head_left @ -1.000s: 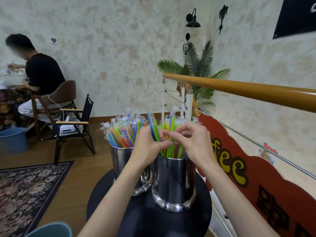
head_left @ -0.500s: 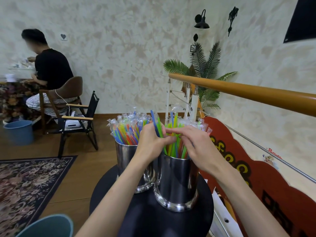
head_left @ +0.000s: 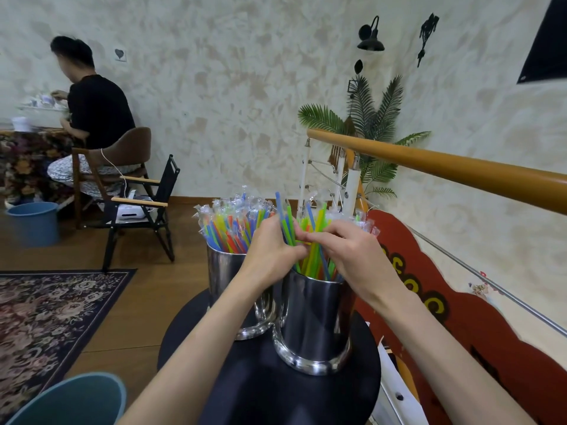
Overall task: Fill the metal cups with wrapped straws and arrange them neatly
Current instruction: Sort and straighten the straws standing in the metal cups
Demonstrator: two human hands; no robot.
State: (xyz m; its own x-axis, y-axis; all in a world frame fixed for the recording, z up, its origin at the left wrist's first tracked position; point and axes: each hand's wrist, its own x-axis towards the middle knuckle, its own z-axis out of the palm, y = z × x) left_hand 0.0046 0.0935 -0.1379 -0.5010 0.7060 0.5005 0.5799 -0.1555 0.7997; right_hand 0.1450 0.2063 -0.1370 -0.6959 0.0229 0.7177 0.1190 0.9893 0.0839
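Two shiny metal cups stand on a small round black table point(head_left: 270, 394). The near right cup point(head_left: 313, 320) holds wrapped straws point(head_left: 316, 222) in green, blue and yellow. The far left cup point(head_left: 227, 277) is packed with multicoloured wrapped straws point(head_left: 230, 222). My left hand point(head_left: 273, 250) grips a few green and blue straws of the right cup near their tops. My right hand point(head_left: 346, 253) pinches straws in the same cup, its fingertips touching the left hand's.
A wooden handrail point(head_left: 460, 173) and a red sign panel point(head_left: 460, 317) run along the right. A teal bin point(head_left: 73, 400) sits at the lower left, a patterned rug point(head_left: 46, 317) beyond it. A folding chair point(head_left: 144, 210), a blue bucket point(head_left: 33, 222) and a seated person point(head_left: 95, 111) are far left.
The view has shifted so the scene sits further right. Both hands stay at the right cup's straws, with small finger movements among them.
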